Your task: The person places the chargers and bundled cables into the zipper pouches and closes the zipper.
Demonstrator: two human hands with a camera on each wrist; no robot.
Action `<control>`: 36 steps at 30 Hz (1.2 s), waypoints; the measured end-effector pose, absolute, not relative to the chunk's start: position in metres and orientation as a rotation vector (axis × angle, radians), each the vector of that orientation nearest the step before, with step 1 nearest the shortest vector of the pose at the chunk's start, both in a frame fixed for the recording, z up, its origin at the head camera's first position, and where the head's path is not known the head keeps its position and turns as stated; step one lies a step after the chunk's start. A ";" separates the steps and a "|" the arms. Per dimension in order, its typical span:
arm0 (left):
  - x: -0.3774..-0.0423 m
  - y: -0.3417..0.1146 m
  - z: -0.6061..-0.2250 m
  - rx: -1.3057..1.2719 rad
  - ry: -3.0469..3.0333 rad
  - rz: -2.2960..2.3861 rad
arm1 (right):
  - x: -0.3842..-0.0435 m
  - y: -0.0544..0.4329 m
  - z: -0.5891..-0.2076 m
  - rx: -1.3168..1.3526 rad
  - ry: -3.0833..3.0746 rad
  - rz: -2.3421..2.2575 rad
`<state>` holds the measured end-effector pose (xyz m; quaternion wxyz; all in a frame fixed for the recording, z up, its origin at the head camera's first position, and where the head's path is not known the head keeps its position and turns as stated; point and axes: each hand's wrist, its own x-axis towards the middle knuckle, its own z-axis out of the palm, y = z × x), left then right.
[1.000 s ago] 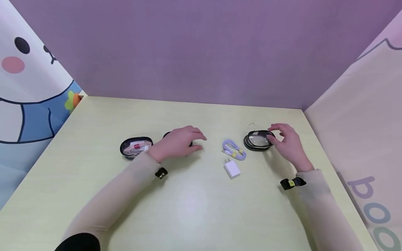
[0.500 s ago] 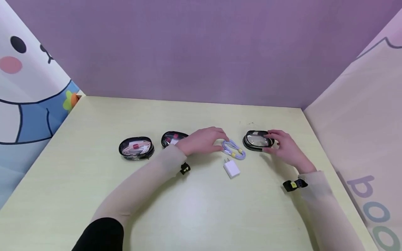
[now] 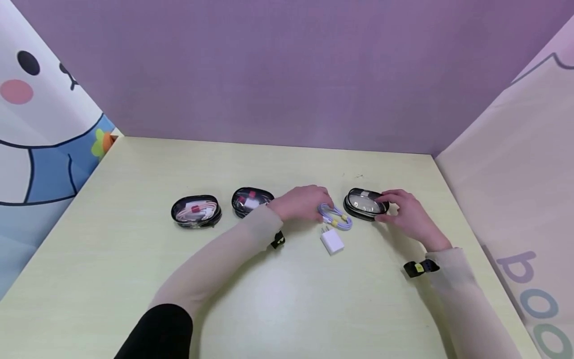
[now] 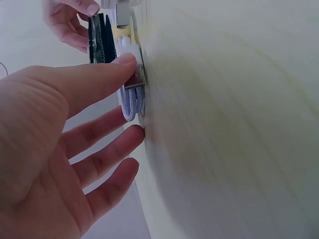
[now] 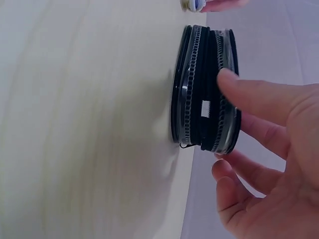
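Observation:
In the head view my left hand [image 3: 304, 203] is at the left end of a coiled lilac charging cable [image 3: 339, 221] with yellow ties. The left wrist view shows the thumb on the cable's plug end and fingertips at its far side, pinching it close over the table. My right hand [image 3: 410, 219] grips the right end of an oval black zip case [image 3: 364, 203] with a clear top, its thumb on the near edge and fingers at the far side. The right wrist view shows the zipped side of the case [image 5: 207, 94]. A white charger plug [image 3: 332, 241] lies just below the cable.
Two similar cases sit to the left on the pale table [image 3: 278, 309]. One case [image 3: 196, 212] shows a pink cable inside; the other case [image 3: 252, 201], partly behind my left forearm, holds red and white items. A purple panel [image 3: 278, 75] rises at the table's back edge.
My left hand has moved right, off the middle case to the cable, and its fingers have closed on it. The case under my right hand has shifted slightly left and turned a little.

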<state>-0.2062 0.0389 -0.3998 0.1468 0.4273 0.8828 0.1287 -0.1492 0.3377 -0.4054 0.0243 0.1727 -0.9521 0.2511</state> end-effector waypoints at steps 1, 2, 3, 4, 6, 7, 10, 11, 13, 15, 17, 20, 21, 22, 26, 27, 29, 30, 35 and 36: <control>-0.206 0.039 -0.400 1.229 2.546 0.362 | -0.149 0.337 -0.406 0.530 -2.948 0.783; -0.206 0.039 -0.400 1.224 2.555 0.353 | -0.149 0.337 -0.406 0.527 -2.948 0.794; -0.206 0.038 -0.400 1.209 2.564 0.348 | -0.149 0.336 -0.407 0.525 -2.947 0.811; -0.206 0.038 -0.399 1.189 2.573 0.342 | -0.148 0.336 -0.407 0.522 -2.943 0.833; -0.206 0.037 -0.398 1.141 2.591 0.341 | -0.147 0.334 -0.406 0.515 -2.930 0.884; -0.206 0.036 -0.398 1.116 2.600 0.341 | -0.147 0.333 -0.405 0.507 -2.921 0.909; -0.206 0.033 -0.397 1.081 2.620 0.345 | -0.146 0.330 -0.404 0.460 -2.889 0.953; -0.207 0.032 -0.398 1.084 2.623 0.346 | -0.146 0.330 -0.404 0.443 -2.878 0.962; -0.207 0.031 -0.398 1.097 2.627 0.347 | -0.146 0.329 -0.405 0.416 -2.851 0.986; -0.207 0.030 -0.399 1.111 2.631 0.356 | -0.146 0.329 -0.407 0.403 -2.820 1.020; -0.208 0.029 -0.401 1.126 2.632 0.385 | -0.146 0.328 -0.409 0.392 -2.789 1.057; -0.208 0.027 -0.401 1.147 2.625 0.432 | -0.146 0.328 -0.412 0.377 -2.754 1.097; -0.208 0.026 -0.402 1.157 2.622 0.444 | -0.146 0.327 -0.412 0.368 -2.749 1.100; -0.209 0.026 -0.402 1.165 2.618 0.453 | -0.146 0.327 -0.412 0.359 -2.742 1.108; -0.209 0.025 -0.402 1.179 2.611 0.486 | -0.147 0.324 -0.412 0.329 -2.732 1.106; -0.210 0.025 -0.403 1.182 2.607 0.505 | -0.147 0.324 -0.412 0.322 -2.731 1.109; -0.210 0.024 -0.404 1.185 2.591 0.562 | -0.147 0.322 -0.412 0.308 -2.730 1.114; -0.211 0.024 -0.405 1.186 2.579 0.594 | -0.147 0.321 -0.412 0.306 -2.731 1.120; -0.213 0.024 -0.407 1.177 2.522 0.726 | -0.146 0.318 -0.411 0.310 -2.722 1.155; -0.214 0.024 -0.407 1.174 2.516 0.747 | -0.145 0.318 -0.411 0.316 -2.720 1.158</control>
